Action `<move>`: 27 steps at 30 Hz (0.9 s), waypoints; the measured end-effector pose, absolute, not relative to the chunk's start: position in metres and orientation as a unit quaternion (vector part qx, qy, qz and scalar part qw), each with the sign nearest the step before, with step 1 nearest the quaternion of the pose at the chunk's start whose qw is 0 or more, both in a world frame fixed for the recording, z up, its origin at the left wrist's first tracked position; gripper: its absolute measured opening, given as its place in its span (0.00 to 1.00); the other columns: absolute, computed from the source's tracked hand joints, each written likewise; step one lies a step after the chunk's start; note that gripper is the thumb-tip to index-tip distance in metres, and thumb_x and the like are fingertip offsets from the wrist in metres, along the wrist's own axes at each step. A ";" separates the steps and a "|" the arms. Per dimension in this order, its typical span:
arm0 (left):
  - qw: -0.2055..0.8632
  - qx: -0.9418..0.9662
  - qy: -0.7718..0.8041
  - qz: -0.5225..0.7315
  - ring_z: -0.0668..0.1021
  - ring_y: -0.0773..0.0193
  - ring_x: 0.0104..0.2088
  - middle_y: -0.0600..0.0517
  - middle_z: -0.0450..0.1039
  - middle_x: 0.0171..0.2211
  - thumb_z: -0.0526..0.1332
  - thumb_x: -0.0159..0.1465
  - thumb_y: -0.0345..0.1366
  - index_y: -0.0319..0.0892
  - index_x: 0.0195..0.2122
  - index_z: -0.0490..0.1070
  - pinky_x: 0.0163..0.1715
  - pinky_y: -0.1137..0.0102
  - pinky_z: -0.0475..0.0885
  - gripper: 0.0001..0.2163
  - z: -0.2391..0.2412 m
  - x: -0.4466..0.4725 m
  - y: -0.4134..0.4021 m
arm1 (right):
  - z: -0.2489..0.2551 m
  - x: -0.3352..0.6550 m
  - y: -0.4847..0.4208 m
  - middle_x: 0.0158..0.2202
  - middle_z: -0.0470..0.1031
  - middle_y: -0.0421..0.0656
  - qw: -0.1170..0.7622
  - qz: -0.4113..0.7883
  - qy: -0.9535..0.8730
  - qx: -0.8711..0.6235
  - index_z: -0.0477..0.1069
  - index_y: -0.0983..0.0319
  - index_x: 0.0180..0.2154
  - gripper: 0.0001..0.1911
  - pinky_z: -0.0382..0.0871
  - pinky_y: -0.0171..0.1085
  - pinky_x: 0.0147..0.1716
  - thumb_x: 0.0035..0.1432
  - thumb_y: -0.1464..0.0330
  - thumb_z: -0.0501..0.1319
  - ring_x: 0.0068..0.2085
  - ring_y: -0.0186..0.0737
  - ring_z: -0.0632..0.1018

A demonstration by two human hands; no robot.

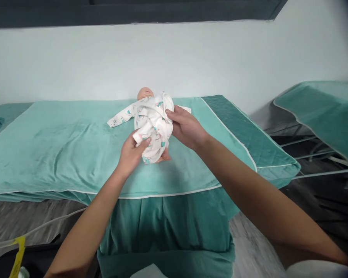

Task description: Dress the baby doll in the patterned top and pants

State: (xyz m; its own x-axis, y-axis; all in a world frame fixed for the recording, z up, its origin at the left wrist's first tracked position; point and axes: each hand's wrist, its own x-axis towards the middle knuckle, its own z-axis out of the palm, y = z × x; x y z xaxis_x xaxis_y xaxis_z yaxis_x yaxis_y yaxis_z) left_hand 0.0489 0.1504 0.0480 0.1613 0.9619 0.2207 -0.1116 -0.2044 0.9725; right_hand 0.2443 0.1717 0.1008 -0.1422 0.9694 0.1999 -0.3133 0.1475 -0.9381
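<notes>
On the bed lies a baby doll [145,92], its head toward the wall and a bare foot [165,155] toward me. A white baby outfit [155,121] with small coloured prints covers its body, with one sleeve [121,117] spread out to the left. My left hand [133,150] pinches the cloth at the lower left, thumb on top. At the upper right of the bunched fabric, my right hand [187,125] grips the cloth between thumb and fingers. The folds hide most of the doll's body.
A green velvet cover [75,146] with white piping drapes the bed. To the right stands another green-covered bed [327,112] with a metal frame. A yellow strap [18,255] and a pale tube lie at the lower left. The white wall [133,61] rises behind.
</notes>
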 end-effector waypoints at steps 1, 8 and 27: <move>0.504 0.555 0.372 0.547 0.81 0.54 0.48 0.49 0.81 0.47 0.70 0.62 0.44 0.43 0.49 0.75 0.50 0.62 0.76 0.17 0.051 0.046 0.151 | 0.098 0.247 0.173 0.39 0.80 0.42 0.556 0.555 -0.506 -0.358 0.74 0.58 0.43 0.17 0.78 0.45 0.46 0.58 0.56 0.71 0.44 0.46 0.81; 0.537 0.448 0.355 0.621 0.82 0.61 0.40 0.52 0.79 0.37 0.68 0.61 0.42 0.43 0.39 0.72 0.42 0.67 0.79 0.10 0.095 0.035 0.165 | 0.090 0.249 0.166 0.43 0.79 0.43 0.423 0.313 -0.641 -0.559 0.74 0.57 0.44 0.15 0.75 0.45 0.43 0.54 0.68 0.70 0.36 0.41 0.77; 0.588 0.492 0.294 0.570 0.84 0.51 0.50 0.47 0.78 0.41 0.63 0.70 0.43 0.39 0.42 0.73 0.49 0.53 0.83 0.10 0.181 0.027 0.131 | 0.199 0.199 0.112 0.39 0.72 0.41 0.405 -0.030 -0.802 -0.438 0.75 0.57 0.43 0.20 0.70 0.51 0.52 0.73 0.52 0.52 0.52 0.51 0.77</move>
State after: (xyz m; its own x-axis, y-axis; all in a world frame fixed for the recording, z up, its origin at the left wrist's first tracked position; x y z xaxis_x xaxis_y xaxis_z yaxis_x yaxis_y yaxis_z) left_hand 0.0269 0.1309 0.1813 0.1766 0.9603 0.2162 -0.3819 -0.1356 0.9142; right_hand 0.1990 0.1122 0.1986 -0.2877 0.6785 0.6760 0.7275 0.6139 -0.3065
